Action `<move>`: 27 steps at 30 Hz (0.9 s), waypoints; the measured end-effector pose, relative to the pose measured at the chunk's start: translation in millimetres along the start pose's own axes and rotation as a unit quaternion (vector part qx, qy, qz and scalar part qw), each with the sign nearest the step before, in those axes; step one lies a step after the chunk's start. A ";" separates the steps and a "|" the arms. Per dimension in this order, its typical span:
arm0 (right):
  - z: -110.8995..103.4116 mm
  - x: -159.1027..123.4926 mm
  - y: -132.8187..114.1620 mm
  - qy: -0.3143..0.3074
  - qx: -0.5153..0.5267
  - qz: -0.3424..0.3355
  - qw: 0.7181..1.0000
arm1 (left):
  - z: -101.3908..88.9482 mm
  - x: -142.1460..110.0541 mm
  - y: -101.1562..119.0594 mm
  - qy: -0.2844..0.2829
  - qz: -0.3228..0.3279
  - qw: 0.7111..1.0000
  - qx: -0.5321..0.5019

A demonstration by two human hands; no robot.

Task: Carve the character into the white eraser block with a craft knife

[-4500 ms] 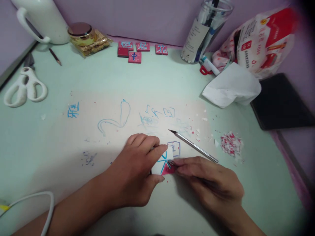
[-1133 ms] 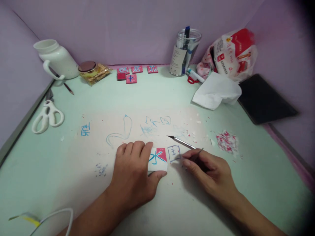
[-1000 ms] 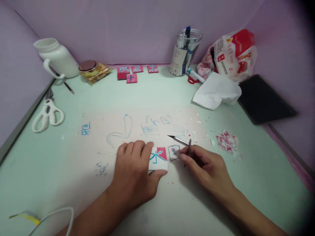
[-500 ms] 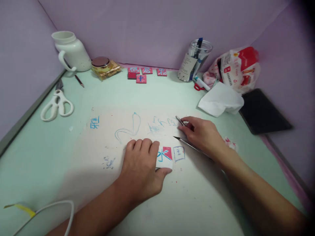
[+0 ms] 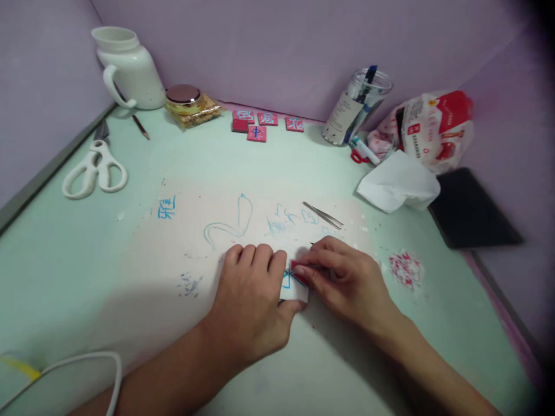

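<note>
My left hand (image 5: 254,294) is closed over a small square stamp block (image 5: 295,293), holding it on the table. Its visible face is white and red with blue lines; my palm hides the rest. On the block's right side, my right hand (image 5: 342,274) has its thumb and forefinger pinched at the red corner. Whatever lies between those fingertips is too small to make out. A dark craft knife tip (image 5: 311,243) pokes out from behind the right hand, which hides the rest of the knife. Just beyond lie metal tweezers (image 5: 323,215).
Red and white shavings (image 5: 406,270) lie at right, near a black tablet (image 5: 472,211) and white tissue (image 5: 398,184). Along the back stand a pen jar (image 5: 342,118), several red carved tiles (image 5: 267,119) and a white jug (image 5: 134,72). White scissors (image 5: 97,167) lie left; a white cable (image 5: 87,353) crosses front left.
My right hand has let go of the tweezers, leaving them on the table, and moved nearer to me, onto the block's red corner. My left hand keeps its hold. The view has shifted slightly.
</note>
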State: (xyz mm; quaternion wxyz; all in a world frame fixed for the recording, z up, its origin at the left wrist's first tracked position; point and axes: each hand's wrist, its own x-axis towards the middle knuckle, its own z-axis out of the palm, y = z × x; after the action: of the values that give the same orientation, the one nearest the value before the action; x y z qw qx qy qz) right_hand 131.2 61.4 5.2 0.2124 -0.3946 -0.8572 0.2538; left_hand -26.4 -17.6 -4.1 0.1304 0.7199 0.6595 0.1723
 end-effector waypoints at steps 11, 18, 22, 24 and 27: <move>12.6 0.5 -9.7 -0.041 -0.150 -0.018 0.988 | 1.4 -0.5 -1.4 0.003 0.004 1.000 -0.003; 9.5 -0.3 -9.3 -0.048 -0.154 -0.022 0.987 | 1.8 0.5 -0.1 0.011 0.005 1.000 0.001; -10.2 -8.3 3.9 0.092 -0.012 -0.025 0.995 | 3.3 0.2 -1.5 0.031 0.012 0.999 0.011; -19.1 -13.6 14.0 0.147 0.032 -0.007 0.989 | 4.0 -0.9 -2.8 0.036 0.022 0.999 0.012; -25.9 -20.4 27.9 0.215 0.046 0.036 0.975 | 4.9 -2.4 -3.8 0.045 0.034 0.998 0.010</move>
State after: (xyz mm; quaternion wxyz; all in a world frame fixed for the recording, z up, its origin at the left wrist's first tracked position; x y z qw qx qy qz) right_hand 173.9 68.0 5.2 0.4007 -0.4604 -0.7638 0.2098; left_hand -27.9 -19.4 -10.3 0.0873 0.7346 0.6418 0.2022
